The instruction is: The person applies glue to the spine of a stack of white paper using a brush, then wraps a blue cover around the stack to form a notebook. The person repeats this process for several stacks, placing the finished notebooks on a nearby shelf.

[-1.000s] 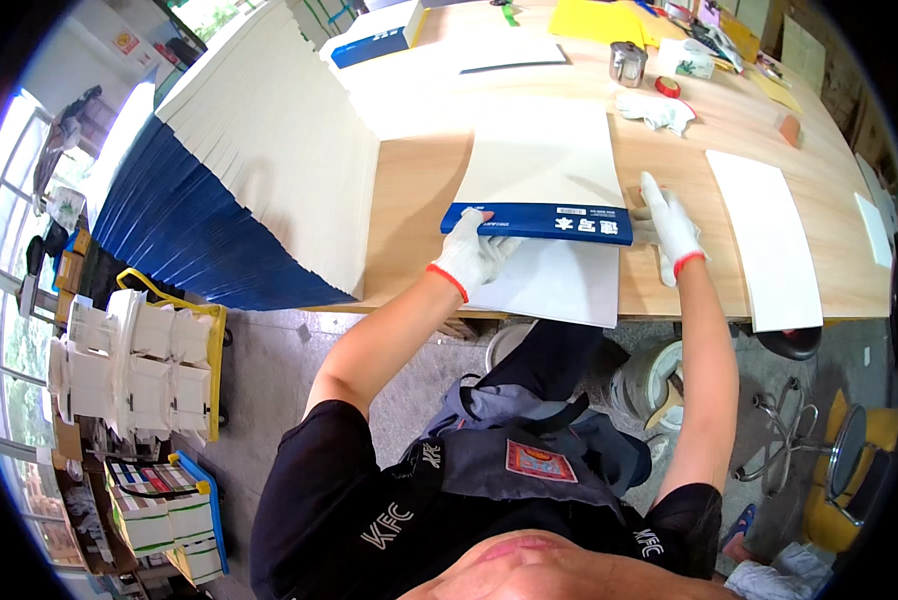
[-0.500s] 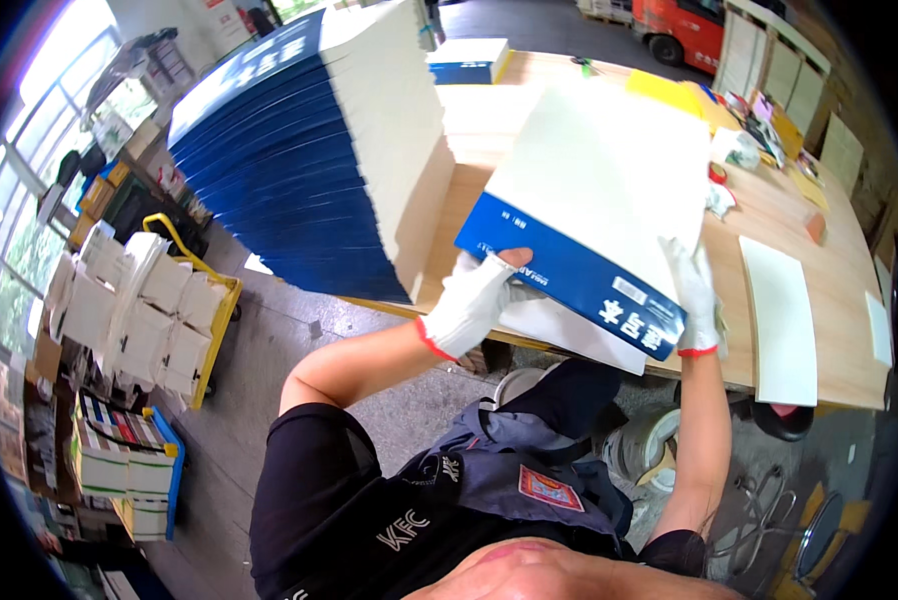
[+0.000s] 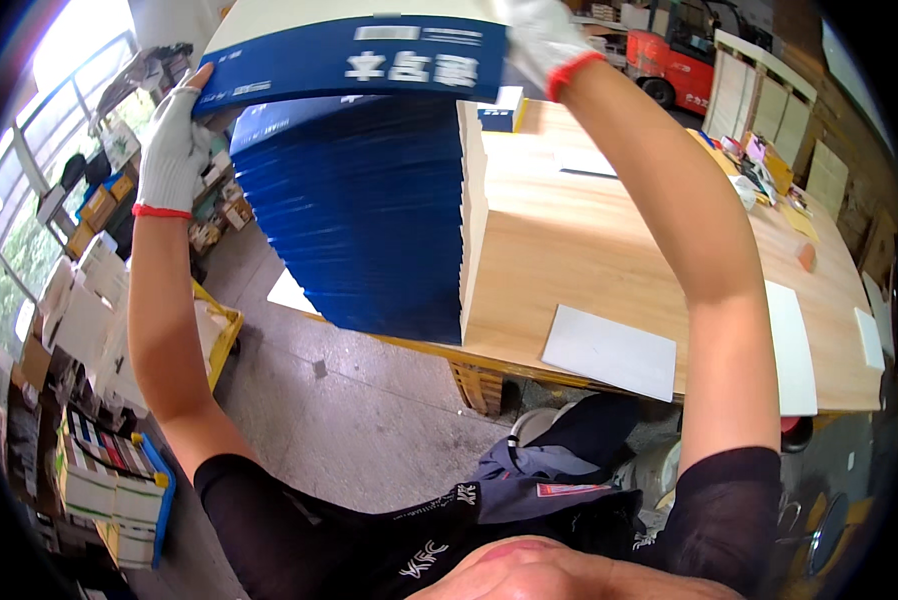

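Observation:
My gloved left hand (image 3: pixel 172 145) grips the left end of a white sketch pad with a blue printed band (image 3: pixel 314 65), its bare thumb resting on the band. At the right end, my gloved right hand (image 3: pixel 547 38) holds the same pad; its fingers are blurred and partly out of the picture. The pad is raised level over a tall stack of blue-edged pads (image 3: pixel 359 215) on the table. Whether it touches the top of the stack cannot be made out. A white sheet (image 3: pixel 611 352) lies by the near table edge.
The wooden table (image 3: pixel 569 255) carries another small blue-and-white stack (image 3: pixel 502 108) at the back and assorted small items at the far right. A white board (image 3: pixel 789 345) overhangs the near right edge. Loaded carts (image 3: pixel 134 500) stand on the floor at left; a red forklift (image 3: pixel 674 65) is behind.
Both hands have lifted the pad from the table, moving it up and left over the tall stack. The white sheet formerly beneath it is now uncovered.

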A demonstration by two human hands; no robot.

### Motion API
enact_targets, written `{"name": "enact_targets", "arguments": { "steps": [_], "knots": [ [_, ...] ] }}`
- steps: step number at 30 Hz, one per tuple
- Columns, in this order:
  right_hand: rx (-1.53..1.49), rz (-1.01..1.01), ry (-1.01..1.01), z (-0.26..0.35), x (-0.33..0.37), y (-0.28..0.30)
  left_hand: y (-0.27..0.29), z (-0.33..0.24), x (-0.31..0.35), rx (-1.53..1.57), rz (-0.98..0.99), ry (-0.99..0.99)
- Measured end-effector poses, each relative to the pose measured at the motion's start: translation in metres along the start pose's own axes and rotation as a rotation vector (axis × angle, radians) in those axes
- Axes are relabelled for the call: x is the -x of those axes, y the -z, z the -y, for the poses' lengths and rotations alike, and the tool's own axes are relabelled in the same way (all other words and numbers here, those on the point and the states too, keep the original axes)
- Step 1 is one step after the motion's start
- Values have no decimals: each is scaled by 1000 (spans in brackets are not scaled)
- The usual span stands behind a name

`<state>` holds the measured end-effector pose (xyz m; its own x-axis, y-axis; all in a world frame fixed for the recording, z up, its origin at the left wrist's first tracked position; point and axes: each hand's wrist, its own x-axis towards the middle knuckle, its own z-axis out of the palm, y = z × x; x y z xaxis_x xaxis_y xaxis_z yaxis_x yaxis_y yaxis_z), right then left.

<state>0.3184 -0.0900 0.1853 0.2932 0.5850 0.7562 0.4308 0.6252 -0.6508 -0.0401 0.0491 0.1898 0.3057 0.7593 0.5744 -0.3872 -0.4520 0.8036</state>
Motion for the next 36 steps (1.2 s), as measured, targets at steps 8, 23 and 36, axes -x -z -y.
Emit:
{"name": "enact_targets", "arguments": {
  "steps": [8,23,36],
  "knots": [
    [638,244,-439,-23,20,-21,22,29,-2,-1172,169,177],
    [175,180,-501,-50,162,49,-138,86,163,-256,199,-708],
    [138,-52,-1338,44,547,220,-576,222,440,395,1013,1578]
  ]
}}
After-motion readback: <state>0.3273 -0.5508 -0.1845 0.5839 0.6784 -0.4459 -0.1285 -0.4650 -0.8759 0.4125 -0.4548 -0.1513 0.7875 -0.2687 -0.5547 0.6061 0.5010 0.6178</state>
